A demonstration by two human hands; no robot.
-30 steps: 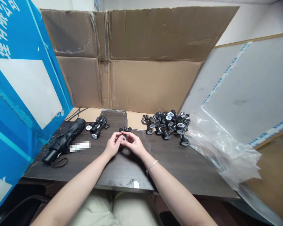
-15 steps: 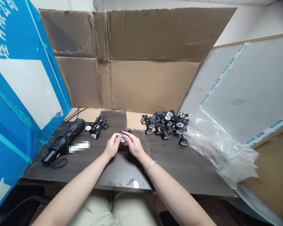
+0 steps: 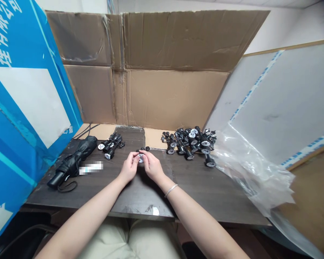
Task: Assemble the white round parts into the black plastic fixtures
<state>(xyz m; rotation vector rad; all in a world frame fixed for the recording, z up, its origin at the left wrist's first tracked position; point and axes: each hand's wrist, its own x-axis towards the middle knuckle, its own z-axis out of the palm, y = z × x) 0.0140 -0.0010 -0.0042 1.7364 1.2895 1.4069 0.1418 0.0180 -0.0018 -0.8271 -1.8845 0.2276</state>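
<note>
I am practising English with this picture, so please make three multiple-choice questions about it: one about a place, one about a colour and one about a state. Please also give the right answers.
1. Where does the folded black umbrella lie?
A. On the dark table, left of the left hand
B. On the plastic sheet
C. On the person's lap

2. What colour is the bangle on the right wrist?
A. Gold
B. Silver
C. Blue

3. What is the state of the small black-and-white wheeled part?
A. It lies alone on the table
B. It sits in the large heap
C. It is held between the left hand and the right hand

Answers:
1. A, because it rests on the tabletop at the left side.
2. B, because the thin band looks silver.
3. C, because the fingers of both hands meet around it.
</note>
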